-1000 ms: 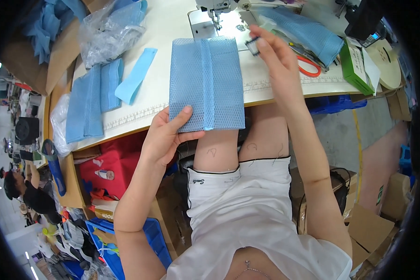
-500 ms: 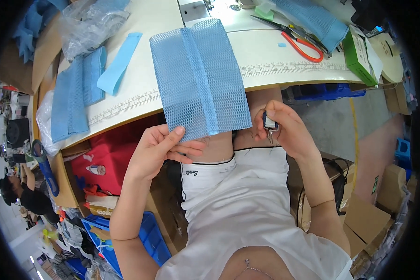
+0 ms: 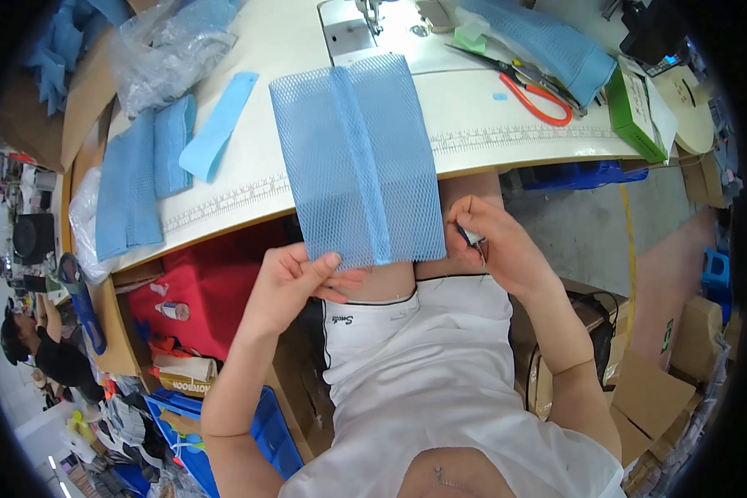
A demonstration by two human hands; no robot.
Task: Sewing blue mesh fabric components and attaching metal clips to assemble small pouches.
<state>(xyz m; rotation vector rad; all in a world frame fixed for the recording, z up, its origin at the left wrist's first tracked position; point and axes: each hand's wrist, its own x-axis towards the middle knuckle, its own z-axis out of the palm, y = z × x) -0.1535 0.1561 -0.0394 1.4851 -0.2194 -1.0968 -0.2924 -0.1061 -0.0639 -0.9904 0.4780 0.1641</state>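
A rectangular piece of blue mesh fabric (image 3: 324, 158), with a denser blue strip down its middle, lies partly on the white sewing table and hangs over its front edge above my lap. My left hand (image 3: 295, 282) pinches its near left corner, thumb on top and fingers beneath. To the right of the mesh, my right hand (image 3: 498, 241) is closed around a small dark-and-silver metal tool (image 3: 471, 236). Fingers cover most of that tool, so its exact kind is unclear.
A sewing machine (image 3: 353, 37) stands at the far edge. Orange-handled scissors (image 3: 539, 104) lie on the right near a green box (image 3: 635, 112). Folded blue mesh pieces (image 3: 133, 187) and a blue strip (image 3: 217, 124) rest at left. A blue crate (image 3: 270, 432) sits below.
The mesh and the table edge appear slightly lower in view. My right hand has turned and shifted a little left toward the mesh, hiding more of the small tool.
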